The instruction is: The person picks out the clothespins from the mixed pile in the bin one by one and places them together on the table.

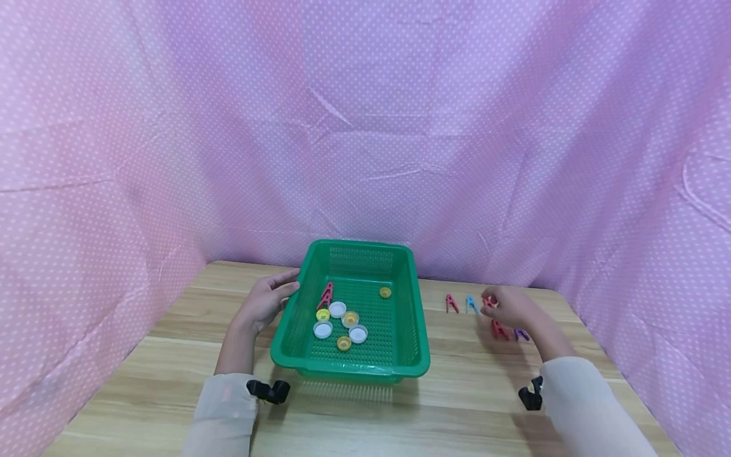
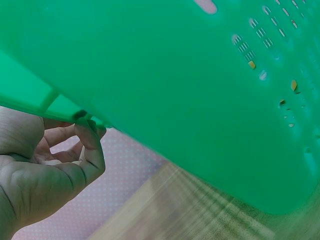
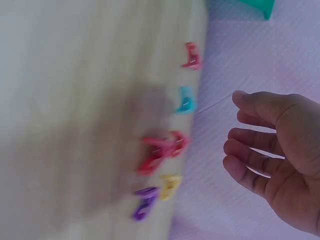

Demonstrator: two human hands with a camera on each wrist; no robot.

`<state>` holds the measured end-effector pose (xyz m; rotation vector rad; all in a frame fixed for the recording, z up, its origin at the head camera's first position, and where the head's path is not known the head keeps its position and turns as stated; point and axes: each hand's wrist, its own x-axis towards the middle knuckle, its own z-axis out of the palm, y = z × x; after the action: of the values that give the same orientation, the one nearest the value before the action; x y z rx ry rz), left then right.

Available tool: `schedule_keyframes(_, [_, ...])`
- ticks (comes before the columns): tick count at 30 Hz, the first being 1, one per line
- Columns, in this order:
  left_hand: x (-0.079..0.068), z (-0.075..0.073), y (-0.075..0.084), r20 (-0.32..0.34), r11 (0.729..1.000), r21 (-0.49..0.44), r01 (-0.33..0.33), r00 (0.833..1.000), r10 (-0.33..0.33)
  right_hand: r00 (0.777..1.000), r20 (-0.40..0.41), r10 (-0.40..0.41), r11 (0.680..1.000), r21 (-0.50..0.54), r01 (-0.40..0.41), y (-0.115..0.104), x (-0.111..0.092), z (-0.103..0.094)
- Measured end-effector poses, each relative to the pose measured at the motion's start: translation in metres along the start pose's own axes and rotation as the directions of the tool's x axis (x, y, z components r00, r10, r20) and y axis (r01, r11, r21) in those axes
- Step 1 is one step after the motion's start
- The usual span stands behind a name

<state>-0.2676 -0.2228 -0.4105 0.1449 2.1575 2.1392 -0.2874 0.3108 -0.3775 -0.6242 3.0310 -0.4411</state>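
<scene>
Right fingers (image 3: 252, 137) before half-hidden red clip (image 1: 487, 303)

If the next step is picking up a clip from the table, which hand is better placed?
Probably the right hand: it hovers by the clips, relaxed and holding nothing. The left hand is farther off, holding the side of the green basket.

Pale, plain sleeves (image 1: 221, 419) are showing soft creases, and small black brackets (image 1: 278, 392) are jutting beside the sleeves' ends.
</scene>
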Motion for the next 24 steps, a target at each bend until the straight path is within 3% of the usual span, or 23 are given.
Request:
schedule_keyframes(12, [0.001, -0.001, -0.001, 0.005, 1.0, -0.006, 0.009, 1.0, -0.009, 0.992, -0.042, -0.12, 0.993, -0.024, 0.119, -0.06, 0.05, -0.045])
schedule_keyframes(24, [0.003, -0.003, -0.004, 0.016, 1.0, 0.004, -0.004, 1.0, 0.004, 0.979, -0.042, -0.2, 0.977, -0.081, 0.197, -0.126, 0.082, -0.066])
